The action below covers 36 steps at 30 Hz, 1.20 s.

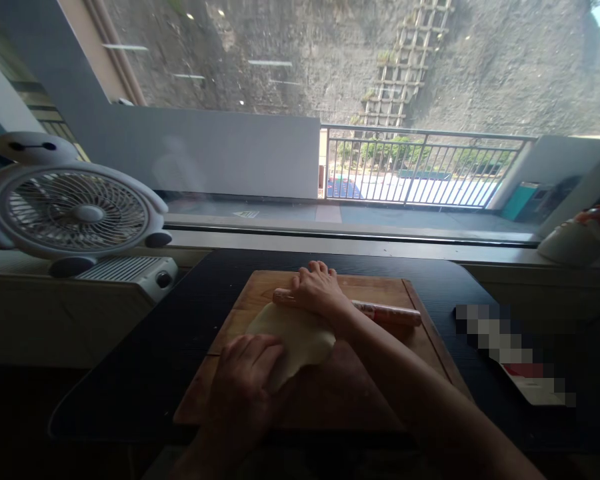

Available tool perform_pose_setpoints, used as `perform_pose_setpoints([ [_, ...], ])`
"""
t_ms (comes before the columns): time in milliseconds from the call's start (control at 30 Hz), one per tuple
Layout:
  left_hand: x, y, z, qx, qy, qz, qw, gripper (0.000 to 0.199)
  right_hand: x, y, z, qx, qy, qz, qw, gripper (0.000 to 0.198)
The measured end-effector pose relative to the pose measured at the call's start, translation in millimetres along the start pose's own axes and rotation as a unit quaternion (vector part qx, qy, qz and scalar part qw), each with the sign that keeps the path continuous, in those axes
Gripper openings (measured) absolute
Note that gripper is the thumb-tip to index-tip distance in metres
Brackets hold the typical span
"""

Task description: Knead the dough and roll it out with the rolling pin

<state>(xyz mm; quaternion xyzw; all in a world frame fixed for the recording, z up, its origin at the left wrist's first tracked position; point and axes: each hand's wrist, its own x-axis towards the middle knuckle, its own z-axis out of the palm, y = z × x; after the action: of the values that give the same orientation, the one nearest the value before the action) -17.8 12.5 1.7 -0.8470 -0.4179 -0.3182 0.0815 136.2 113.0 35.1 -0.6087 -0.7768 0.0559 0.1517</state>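
Observation:
A flat, pale sheet of dough lies on a wooden cutting board. Across its far edge runs a rolling pin with what looks like clear, red-printed wrapping around it. My right hand rests on the pin toward its left end, palm down, its fingers bent over the far side. At the dough's near left edge is my left hand, closed on the rim with its fingers together. Shadow hides part of the left thumb and the dough beneath it.
The board stands on a dark table below a large window. To the left, a white character-shaped fan sits on a white slatted unit. A blurred-out flat object lies at the table's right. A white pot-like object stands on the sill.

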Motion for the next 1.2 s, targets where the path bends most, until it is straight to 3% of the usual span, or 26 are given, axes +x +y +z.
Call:
perform_pose_setpoints([
  [167, -6.1, -2.6, 4.3, -0.015, 0.014, -0.022, 1.000, 0.018, -24.9, -6.0, 1.0, 0.000, 0.015, -0.089, 0.996, 0.044],
  [367, -5.0, -0.1, 2.6, -0.028, 0.019, -0.021, 0.999, 0.021, 4.6, 6.1, -5.3, -0.021, -0.078, -0.059, 0.995, 0.054],
  [533, -5.3, 1.9, 2.3, -0.030, 0.010, -0.032, 0.999, 0.019, -18.8, -1.2, -4.0, 0.030, -0.029, -0.098, 0.994, 0.045],
  [600, -6.0, 1.5, 2.6, -0.029, 0.008, -0.030, 0.999, 0.020, -12.7, 2.3, -4.3, 0.034, -0.044, -0.086, 0.995, 0.045],
  [767, -6.5, 0.3, 2.4, -0.032, 0.002, -0.015, 0.999, 0.024, 10.1, 11.5, -4.7, 0.015, -0.081, 0.015, 0.997, 0.047],
  [933, -6.2, 1.7, 2.6, -0.025, -0.002, -0.030, 0.999, 0.021, -11.1, 3.5, -1.1, 0.036, -0.034, -0.065, 0.997, 0.043],
  [1100, -5.7, 1.7, 2.0, -0.035, -0.003, -0.017, 0.999, 0.026, 18.5, 19.0, -2.6, 0.045, -0.079, 0.044, 0.995, 0.045],
  [1200, -5.9, 1.8, 2.4, -0.034, -0.002, -0.019, 0.999, 0.025, 10.5, 14.2, -0.7, 0.031, -0.050, 0.018, 0.998, 0.044],
])
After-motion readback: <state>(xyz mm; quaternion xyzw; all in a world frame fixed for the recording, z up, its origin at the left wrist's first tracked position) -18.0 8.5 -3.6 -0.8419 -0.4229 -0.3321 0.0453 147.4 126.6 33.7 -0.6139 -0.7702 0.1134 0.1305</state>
